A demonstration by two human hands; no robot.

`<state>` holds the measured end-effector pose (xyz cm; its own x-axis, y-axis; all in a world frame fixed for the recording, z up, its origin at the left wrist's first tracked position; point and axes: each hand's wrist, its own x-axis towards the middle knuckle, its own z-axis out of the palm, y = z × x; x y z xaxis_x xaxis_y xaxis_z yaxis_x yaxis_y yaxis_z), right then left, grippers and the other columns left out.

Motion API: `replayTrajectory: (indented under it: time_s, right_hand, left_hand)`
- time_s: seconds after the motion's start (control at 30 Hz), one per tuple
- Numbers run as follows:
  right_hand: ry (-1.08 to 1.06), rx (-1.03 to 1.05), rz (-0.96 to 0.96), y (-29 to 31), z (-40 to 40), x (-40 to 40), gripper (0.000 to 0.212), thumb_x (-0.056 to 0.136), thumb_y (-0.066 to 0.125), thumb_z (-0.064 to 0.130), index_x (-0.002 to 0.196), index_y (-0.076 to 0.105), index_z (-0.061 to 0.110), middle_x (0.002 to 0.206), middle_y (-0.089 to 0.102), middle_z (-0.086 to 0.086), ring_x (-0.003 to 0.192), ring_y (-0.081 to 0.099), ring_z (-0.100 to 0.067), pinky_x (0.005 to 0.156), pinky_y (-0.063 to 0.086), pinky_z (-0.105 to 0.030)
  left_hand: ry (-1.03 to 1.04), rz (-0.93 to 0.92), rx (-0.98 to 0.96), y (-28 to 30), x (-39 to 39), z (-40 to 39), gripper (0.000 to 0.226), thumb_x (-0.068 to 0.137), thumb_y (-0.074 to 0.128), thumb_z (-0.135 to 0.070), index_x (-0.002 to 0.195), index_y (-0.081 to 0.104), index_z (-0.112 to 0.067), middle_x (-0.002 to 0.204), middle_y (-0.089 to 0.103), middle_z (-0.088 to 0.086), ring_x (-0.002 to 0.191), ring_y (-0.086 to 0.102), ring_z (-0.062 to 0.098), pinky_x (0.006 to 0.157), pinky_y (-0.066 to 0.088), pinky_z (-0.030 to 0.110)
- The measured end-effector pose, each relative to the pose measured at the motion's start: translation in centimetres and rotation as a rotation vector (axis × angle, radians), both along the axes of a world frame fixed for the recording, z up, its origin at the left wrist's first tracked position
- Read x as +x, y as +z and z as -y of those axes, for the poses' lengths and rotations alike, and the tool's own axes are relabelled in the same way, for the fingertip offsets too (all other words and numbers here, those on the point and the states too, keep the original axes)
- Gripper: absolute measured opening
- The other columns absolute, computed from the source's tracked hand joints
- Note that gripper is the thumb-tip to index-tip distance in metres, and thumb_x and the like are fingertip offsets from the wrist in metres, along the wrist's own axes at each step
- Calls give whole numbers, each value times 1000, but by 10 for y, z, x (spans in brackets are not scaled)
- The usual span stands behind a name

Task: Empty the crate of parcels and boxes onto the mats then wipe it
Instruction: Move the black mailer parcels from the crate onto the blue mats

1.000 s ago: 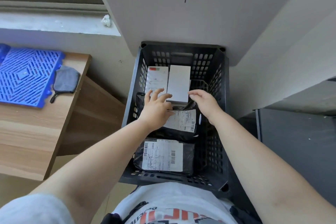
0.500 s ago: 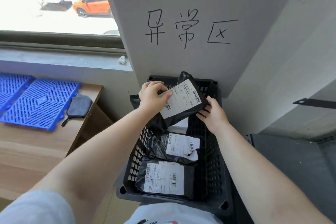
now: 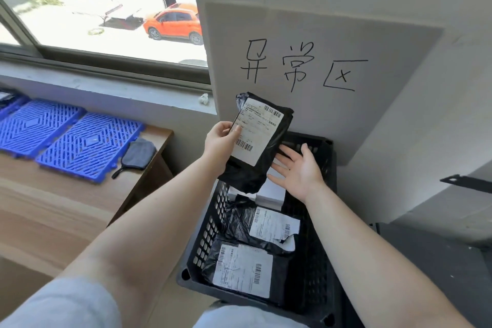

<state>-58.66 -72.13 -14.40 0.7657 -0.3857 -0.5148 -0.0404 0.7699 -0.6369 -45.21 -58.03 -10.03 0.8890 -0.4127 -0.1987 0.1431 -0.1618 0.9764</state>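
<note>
A: Notes from my feed, left first. Blue mats [image 3: 61, 138] on the wooden table [image 3: 53, 208], grey cloth [image 3: 138, 153] beside them at the table's end.

B: And the hands?

A: Left hand [image 3: 221, 141] grips a black parcel [image 3: 258, 141] by its left edge, thumb on the white label, raised above the crate [image 3: 323, 269]. Right hand [image 3: 298, 168] is spread flat, palm up, just beside the parcel's lower edge; whether it touches, I can't tell.

B: How will it handle?

A: Soft poly bag, I judge light and slick; the loose bottom sags. I'd pinch through the firm labelled part, not the floppy tail.

B: What's left?

A: Two bagged parcels [image 3: 255, 250] and a white box [image 3: 269, 193] remain in the crate.
</note>
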Motion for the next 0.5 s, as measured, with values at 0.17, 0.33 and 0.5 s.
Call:
replayTrajectory:
  time_s: [0.17, 0.33, 0.5]
  right_hand:
    - [130, 18, 36, 7, -2, 13, 75, 94, 23, 73, 140, 49, 20, 136, 54, -13, 116, 56, -33, 103, 39, -61]
    - [260, -44, 4, 10, -18, 33, 85, 91, 18, 78, 135, 55, 15, 132, 58, -16, 118, 58, -37, 109, 37, -58]
    - [314, -82, -32, 6, -38, 60, 83, 91, 19, 78, 131, 58, 17, 130, 58, -16, 119, 58, -37, 104, 42, -60]
  left_hand:
    - [36, -94, 5, 7, 10, -19, 24, 102, 49, -36, 89, 62, -20, 93, 70, -1, 88, 64, 20, 75, 48, 30]
    - [83, -170, -45, 13, 17, -40, 59, 103, 18, -59, 112, 64, -24, 108, 68, 0, 108, 61, 21, 86, 47, 35]
    - [84, -305, -25, 8, 20, -77, 87, 92, 2, -74, 135, 56, -22, 122, 65, 6, 116, 56, 33, 105, 40, 51]
